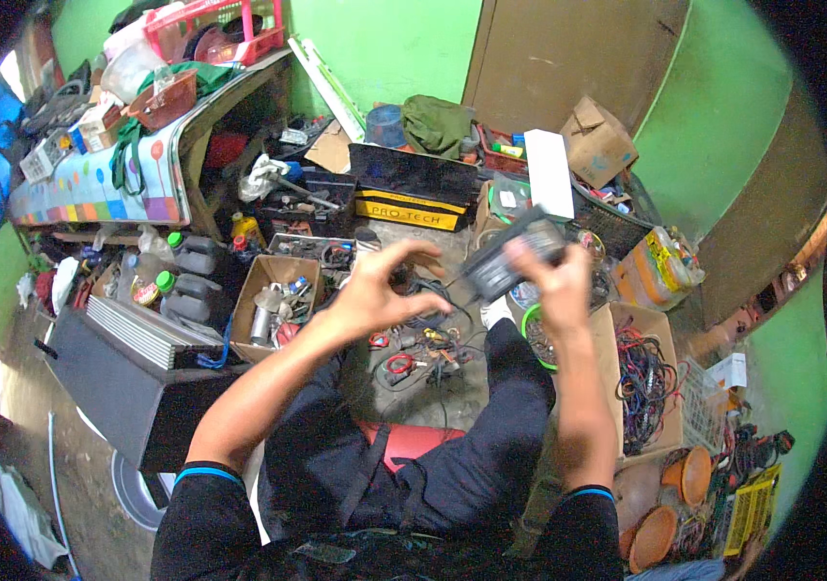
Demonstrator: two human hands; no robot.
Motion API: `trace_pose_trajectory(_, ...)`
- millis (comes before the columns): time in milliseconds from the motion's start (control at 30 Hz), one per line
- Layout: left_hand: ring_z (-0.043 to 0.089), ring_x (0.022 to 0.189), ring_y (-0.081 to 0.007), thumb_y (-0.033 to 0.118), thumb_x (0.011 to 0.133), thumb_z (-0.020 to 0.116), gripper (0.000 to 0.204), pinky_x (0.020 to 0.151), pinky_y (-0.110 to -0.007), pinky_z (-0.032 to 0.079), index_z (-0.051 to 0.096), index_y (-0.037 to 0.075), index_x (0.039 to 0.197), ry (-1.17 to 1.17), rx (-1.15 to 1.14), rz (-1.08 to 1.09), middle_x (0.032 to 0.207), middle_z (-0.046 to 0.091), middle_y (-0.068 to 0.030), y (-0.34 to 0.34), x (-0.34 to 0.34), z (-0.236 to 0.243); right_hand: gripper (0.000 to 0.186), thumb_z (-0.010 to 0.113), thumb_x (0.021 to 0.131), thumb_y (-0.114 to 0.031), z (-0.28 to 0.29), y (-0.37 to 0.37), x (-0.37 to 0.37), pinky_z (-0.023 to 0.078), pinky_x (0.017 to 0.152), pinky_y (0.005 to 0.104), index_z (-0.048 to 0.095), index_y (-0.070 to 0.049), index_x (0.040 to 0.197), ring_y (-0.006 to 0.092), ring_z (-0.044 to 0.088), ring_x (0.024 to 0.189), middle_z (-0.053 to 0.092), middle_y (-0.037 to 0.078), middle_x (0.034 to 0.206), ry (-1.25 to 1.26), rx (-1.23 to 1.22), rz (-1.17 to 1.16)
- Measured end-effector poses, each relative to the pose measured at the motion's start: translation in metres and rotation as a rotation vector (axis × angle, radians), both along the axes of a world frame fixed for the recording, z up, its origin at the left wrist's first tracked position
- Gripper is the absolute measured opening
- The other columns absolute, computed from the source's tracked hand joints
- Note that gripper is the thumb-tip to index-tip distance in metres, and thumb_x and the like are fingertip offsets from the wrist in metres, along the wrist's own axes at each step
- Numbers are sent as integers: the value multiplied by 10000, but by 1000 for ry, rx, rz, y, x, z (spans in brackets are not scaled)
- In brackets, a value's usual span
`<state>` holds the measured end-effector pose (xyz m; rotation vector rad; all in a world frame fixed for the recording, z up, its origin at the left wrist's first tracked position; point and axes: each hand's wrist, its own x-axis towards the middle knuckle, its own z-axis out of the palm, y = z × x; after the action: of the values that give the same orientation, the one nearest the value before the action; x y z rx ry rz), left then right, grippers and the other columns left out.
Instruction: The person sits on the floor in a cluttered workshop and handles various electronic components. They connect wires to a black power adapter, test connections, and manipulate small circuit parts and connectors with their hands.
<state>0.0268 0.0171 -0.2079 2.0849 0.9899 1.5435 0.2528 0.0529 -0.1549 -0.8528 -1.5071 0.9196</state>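
Observation:
My right hand [557,281] is raised in front of me, gripping a dark rectangular box-like object [493,275]. Motion smears this object, so its exact kind is unclear. To its left, my left hand [375,290] is held up empty, thumb and fingers spread and curved, apart from the object. On the floor below and between my knees lies a tangle of cables and small parts [418,358], some of them red.
A cardboard box of metal parts [239,334] stands left of my legs, a carton of wires [605,334] to the right. Ahead sits an open black-and-yellow toolbox [412,208]. Dark jugs with green caps [196,295] and a cloth-covered table [142,189] are leftward.

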Motion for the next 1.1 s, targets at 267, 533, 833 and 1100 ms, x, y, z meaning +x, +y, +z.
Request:
trace_pose_trajectory(267, 501, 545, -62, 147, 813, 690, 289, 510, -227, 371, 554, 44, 580, -321, -441, 268, 592, 573, 1, -7, -103, -9, 227, 551, 816, -100, 44, 93, 242, 532, 772, 420, 589, 43, 988, 270, 633, 835, 642, 175, 951, 721, 205, -351)
trace_pose_trajectory(533, 382, 559, -49, 85, 682, 647, 250, 507, -221, 294, 427, 41, 571, -129, -80, -83, 583, 445, 32, 4, -60, 41, 869, 719, 631, -419, 46, 13, 75, 332, 1049, 398, 416, -20, 1342, 277, 505, 1184, 556, 146, 1239, -699, 257, 327)
trace_pose_trajectory(833, 323, 531, -58, 17, 603, 546, 210, 484, -230, 261, 342, 39, 557, -167, 37, -229, 537, 354, 18, 13, -14, 56, 915, 737, 729, -142, 4, -43, -4, 413, 986, 363, 180, 15, 1438, 191, 528, 1103, 466, 133, 1349, -321, -647, 1126)
trace_pose_trajectory(1100, 380, 535, -126, -2, 559, 527, 203, 504, -260, 321, 325, 16, 562, -99, 215, -218, 565, 387, -46, 30, -27, 54, 848, 770, 648, -101, -11, -84, 8, 485, 717, 307, 308, 56, 1342, 188, 595, 788, 615, 120, 942, 86, -572, 1136)
